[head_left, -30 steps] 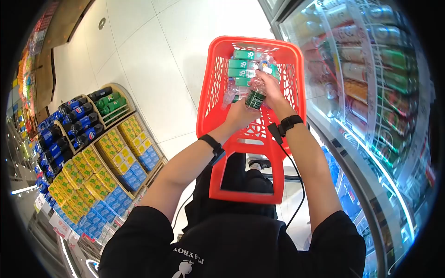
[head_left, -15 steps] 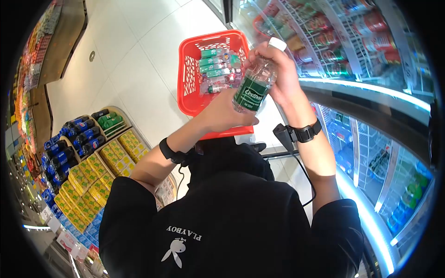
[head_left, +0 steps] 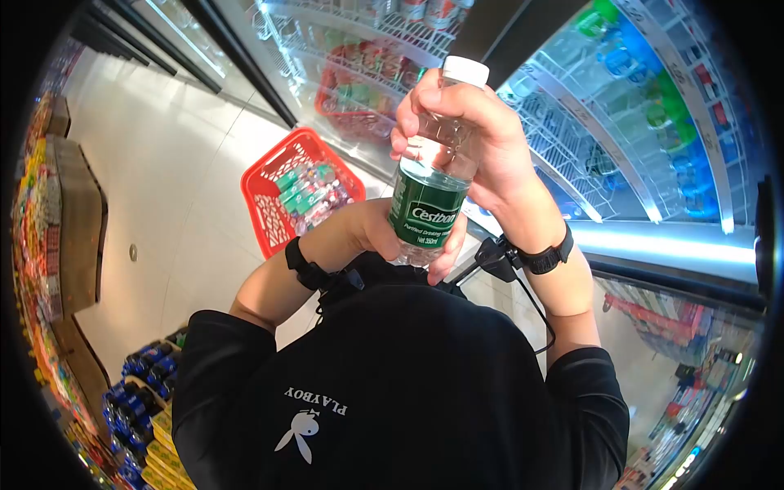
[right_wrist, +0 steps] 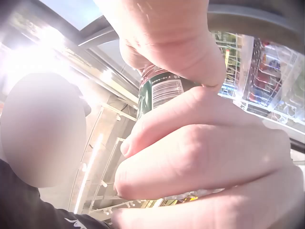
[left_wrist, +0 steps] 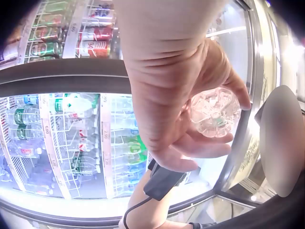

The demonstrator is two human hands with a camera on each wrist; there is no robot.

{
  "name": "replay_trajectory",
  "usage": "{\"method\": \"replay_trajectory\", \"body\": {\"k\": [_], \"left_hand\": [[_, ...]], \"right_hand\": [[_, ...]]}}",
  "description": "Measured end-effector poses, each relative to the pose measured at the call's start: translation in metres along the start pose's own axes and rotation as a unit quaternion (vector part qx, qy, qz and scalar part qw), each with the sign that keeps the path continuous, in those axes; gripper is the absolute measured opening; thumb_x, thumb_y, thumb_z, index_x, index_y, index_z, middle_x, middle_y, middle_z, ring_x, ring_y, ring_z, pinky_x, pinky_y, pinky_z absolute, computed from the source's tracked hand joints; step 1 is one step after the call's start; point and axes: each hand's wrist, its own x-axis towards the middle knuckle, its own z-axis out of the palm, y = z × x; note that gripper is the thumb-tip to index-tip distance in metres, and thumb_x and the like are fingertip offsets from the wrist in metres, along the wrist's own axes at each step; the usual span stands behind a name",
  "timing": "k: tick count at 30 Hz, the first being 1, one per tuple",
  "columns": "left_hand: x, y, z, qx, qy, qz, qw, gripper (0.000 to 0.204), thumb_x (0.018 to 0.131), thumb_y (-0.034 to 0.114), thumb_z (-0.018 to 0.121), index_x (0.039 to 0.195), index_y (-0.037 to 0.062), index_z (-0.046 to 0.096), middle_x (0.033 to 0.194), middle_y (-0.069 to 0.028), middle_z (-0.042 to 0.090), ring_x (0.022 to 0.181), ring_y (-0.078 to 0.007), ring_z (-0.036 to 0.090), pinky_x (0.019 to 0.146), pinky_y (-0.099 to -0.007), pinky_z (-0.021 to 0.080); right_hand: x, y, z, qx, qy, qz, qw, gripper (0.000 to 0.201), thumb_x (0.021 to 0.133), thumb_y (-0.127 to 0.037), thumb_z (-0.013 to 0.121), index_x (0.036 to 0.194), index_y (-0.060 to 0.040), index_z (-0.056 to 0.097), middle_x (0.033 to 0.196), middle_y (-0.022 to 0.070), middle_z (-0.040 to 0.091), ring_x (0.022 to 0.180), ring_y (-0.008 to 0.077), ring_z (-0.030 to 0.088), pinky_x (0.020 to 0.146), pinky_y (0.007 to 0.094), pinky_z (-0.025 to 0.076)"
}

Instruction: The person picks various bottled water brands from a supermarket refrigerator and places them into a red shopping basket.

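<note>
A clear plastic water bottle with a green Cestbon label and a white cap is held up, slightly tilted, before the chest in the head view. Around its upper part, just under the cap, curl the fingers of my right hand. My left hand grips the base, thumb and fingers on either side of it. The left wrist view shows the clear bottle bottom between the left thumb and fingers. In the right wrist view, the barcode side of the label shows past the right hand.
A red shopping basket with several green-labelled bottles stands on the pale floor, front left. Drinks coolers with wire racks run along the front and right. Blue-labelled bottles are stacked at lower left, beside snack shelves.
Both hands have lifted the bottle out of the basket and up toward the head camera. The view has turned right toward the coolers; the basket now appears farther off and lower left.
</note>
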Motion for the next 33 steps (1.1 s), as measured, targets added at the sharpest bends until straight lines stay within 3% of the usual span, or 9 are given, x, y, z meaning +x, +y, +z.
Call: {"method": "replay_trajectory", "body": {"k": [6, 9, 13, 17, 21, 23, 25, 31, 33], "left_hand": [[0.061, 0.035, 0.033, 0.298, 0.159, -0.049, 0.94, 0.049, 0.078, 0.008, 0.08, 0.123, 0.0029, 0.061, 0.105, -0.0058, 0.068, 0.1, -0.0152, 0.065, 0.09, -0.0319, 0.052], [0.09, 0.031, 0.042, 0.494, 0.254, 0.011, 0.831, 0.069, 0.08, 0.025, 0.087, 0.132, -0.0023, 0.051, 0.117, -0.0101, 0.065, 0.111, -0.0179, 0.063, 0.099, -0.0372, 0.05], [0.136, 0.032, 0.063, 0.661, 0.317, 0.101, 0.673, 0.072, 0.076, 0.025, 0.09, 0.13, -0.0014, 0.051, 0.118, -0.0129, 0.066, 0.112, -0.021, 0.064, 0.099, -0.038, 0.05], [0.177, 0.052, 0.07, 0.638, 0.31, 0.127, 0.693, 0.072, 0.075, 0.024, 0.089, 0.129, -0.0032, 0.051, 0.113, -0.0138, 0.067, 0.104, -0.0206, 0.067, 0.094, -0.0377, 0.053], [0.213, 0.095, 0.098, 0.684, 0.267, 0.204, 0.648, 0.06, 0.076, 0.026, 0.087, 0.119, 0.0004, 0.053, 0.107, -0.0169, 0.069, 0.099, -0.027, 0.07, 0.088, -0.0402, 0.055], [0.232, 0.119, 0.113, 0.721, 0.245, 0.247, 0.599, 0.057, 0.077, 0.025, 0.087, 0.117, 0.0015, 0.054, 0.103, -0.0159, 0.07, 0.096, -0.0265, 0.071, 0.086, -0.0404, 0.055], [0.25, 0.142, 0.134, 0.721, 0.243, 0.236, 0.605, 0.063, 0.078, 0.021, 0.087, 0.126, 0.0008, 0.053, 0.109, -0.0112, 0.068, 0.1, -0.019, 0.066, 0.091, -0.037, 0.053], [0.312, 0.196, 0.185, 0.773, 0.251, 0.263, 0.52, 0.067, 0.085, 0.037, 0.082, 0.127, -0.0033, 0.049, 0.106, -0.0132, 0.067, 0.093, -0.0194, 0.067, 0.083, -0.0345, 0.054], [0.337, 0.217, 0.189, 0.762, 0.268, 0.309, 0.503, 0.073, 0.087, 0.041, 0.078, 0.131, -0.006, 0.044, 0.107, -0.0139, 0.067, 0.092, -0.0196, 0.067, 0.083, -0.034, 0.054]], "right_hand": [[-0.059, -0.057, -0.012, -0.217, 0.112, -0.123, 0.962, 0.017, 0.087, -0.019, 0.066, 0.083, -0.0031, 0.063, 0.081, 0.0105, 0.067, 0.077, 0.0204, 0.068, 0.073, 0.0344, 0.055], [-0.077, -0.079, -0.025, -0.319, 0.169, -0.166, 0.918, 0.015, 0.087, -0.016, 0.069, 0.083, -0.0022, 0.065, 0.08, 0.0084, 0.069, 0.076, 0.0175, 0.068, 0.073, 0.0335, 0.055], [-0.086, -0.105, -0.033, -0.271, 0.211, -0.202, 0.917, 0.014, 0.089, -0.015, 0.068, 0.087, -0.0014, 0.067, 0.081, 0.0096, 0.071, 0.076, 0.0177, 0.069, 0.074, 0.0336, 0.055], [-0.094, -0.154, -0.035, -0.356, 0.203, -0.226, 0.884, 0.019, 0.092, -0.021, 0.07, 0.095, -0.0027, 0.067, 0.089, 0.0086, 0.071, 0.084, 0.0152, 0.067, 0.078, 0.0313, 0.054], [-0.104, -0.21, -0.024, -0.478, 0.192, -0.288, 0.807, 0.029, 0.096, -0.028, 0.073, 0.109, -0.0028, 0.066, 0.101, 0.005, 0.069, 0.094, 0.0105, 0.063, 0.083, 0.0286, 0.051], [-0.108, -0.243, -0.015, -0.502, 0.185, -0.31, 0.786, 0.032, 0.095, -0.029, 0.074, 0.113, -0.0028, 0.066, 0.102, 0.0045, 0.069, 0.095, 0.0101, 0.062, 0.083, 0.0282, 0.05], [-0.109, -0.275, -0.004, -0.492, 0.177, -0.316, 0.792, 0.036, 0.095, -0.032, 0.073, 0.109, 0.0011, 0.068, 0.097, 0.0073, 0.072, 0.089, 0.0128, 0.066, 0.084, 0.0322, 0.053], [-0.095, -0.369, 0.01, -0.478, 0.203, -0.377, 0.767, 0.037, 0.097, -0.042, 0.068, 0.102, -0.0047, 0.071, 0.088, -0.0004, 0.069, 0.071, 0.0064, 0.057, 0.058, 0.0249, 0.044], [-0.09, -0.412, 0.005, -0.588, 0.211, -0.368, 0.689, 0.04, 0.099, -0.046, 0.064, 0.111, -0.0081, 0.068, 0.1, 0.0001, 0.069, 0.093, 0.0082, 0.067, 0.067, 0.0222, 0.05]]}}
